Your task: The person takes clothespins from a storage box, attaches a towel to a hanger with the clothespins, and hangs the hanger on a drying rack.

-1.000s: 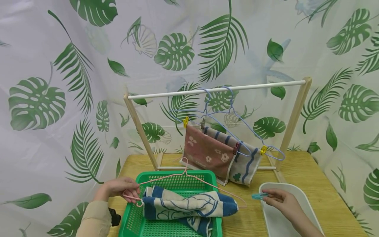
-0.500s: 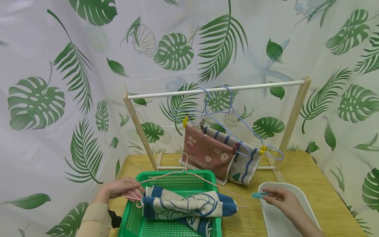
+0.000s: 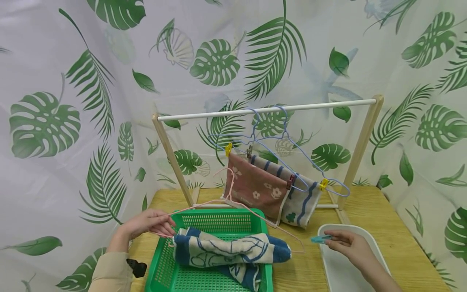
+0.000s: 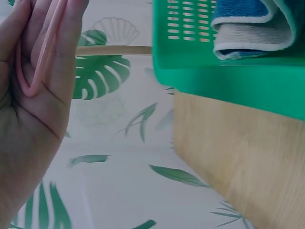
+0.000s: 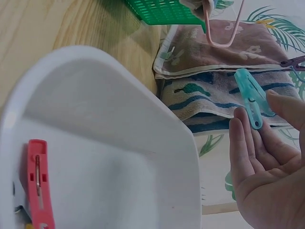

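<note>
My left hand grips the left corner of a pink wire hanger, whose hook points up and away. A blue and cream towel is draped along the hanger's lower side, above the green basket. In the left wrist view the hanger's looped end lies across the fingers. My right hand pinches a teal clothespin between thumb and fingers. This clothespin also shows in the right wrist view, clear of the towel and hanger.
Behind the basket stands a rack with a white rod. Two blue hangers carry a pink towel and a striped towel, both clipped on. A white tray at right contains a red clothespin and other clips.
The pink hanger's hook has swung upward and now overlaps the pink towel. My left hand and the blue and cream towel have risen slightly. My right hand stays nearly still.
</note>
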### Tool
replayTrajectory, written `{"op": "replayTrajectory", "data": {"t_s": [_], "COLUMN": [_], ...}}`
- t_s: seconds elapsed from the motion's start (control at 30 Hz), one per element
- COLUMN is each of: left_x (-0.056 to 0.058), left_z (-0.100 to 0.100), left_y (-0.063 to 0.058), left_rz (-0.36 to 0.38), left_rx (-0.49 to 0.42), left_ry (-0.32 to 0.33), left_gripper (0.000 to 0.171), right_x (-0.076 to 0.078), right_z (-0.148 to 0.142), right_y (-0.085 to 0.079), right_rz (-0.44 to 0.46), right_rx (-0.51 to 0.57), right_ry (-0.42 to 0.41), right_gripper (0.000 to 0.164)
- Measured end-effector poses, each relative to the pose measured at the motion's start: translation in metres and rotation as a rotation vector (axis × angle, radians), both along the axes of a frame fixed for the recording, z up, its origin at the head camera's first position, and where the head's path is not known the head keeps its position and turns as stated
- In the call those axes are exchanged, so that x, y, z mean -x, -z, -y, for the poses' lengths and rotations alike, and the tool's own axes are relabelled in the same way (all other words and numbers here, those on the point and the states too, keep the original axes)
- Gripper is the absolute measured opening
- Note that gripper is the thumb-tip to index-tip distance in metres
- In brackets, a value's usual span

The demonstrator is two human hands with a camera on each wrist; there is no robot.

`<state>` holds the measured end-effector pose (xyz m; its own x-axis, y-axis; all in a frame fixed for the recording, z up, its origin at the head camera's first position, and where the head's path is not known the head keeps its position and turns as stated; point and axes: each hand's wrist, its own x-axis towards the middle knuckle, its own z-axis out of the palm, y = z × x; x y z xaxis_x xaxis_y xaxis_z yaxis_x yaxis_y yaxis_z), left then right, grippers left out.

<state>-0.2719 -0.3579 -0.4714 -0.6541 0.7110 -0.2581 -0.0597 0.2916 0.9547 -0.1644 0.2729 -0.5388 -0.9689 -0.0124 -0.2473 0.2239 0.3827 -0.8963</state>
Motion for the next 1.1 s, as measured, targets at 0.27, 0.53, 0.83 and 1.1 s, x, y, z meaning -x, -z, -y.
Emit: {"op": "replayTrajectory", "data": {"t_s": [0.27,0.53,0.83,1.1], "left_x": [0.001,0.0,-0.001,-0.004], "left_z": [-0.005,-0.012,-0.025,-0.036], "left_y": [-0.044,-0.096,-0.134,-0.153], "left_rz": [-0.206,-0.38,-0.501,-0.569], "left_rx": [0.039,0.143,0.205,0.202], "left_ry": [-0.041,-0.072,-0.101,-0.176], "left_gripper": [0.041,0.039,0.038,0.036], "right_x": [0.001,-0.001,0.002,0.006], "right_z": [-0.003,-0.005,-0.009,-0.015], "right_y": [-0.008,-0.015,-0.019,-0.033], "right_rz": [-0.044,-0.024,-0.016,-0.032], "right_rx": [-0.003,0.033,-0.006,-0.067], "right_ry": [-0.004,0.0,0.012,0.007], "right_gripper": [0.052,0.055,0.054,0.059]}}
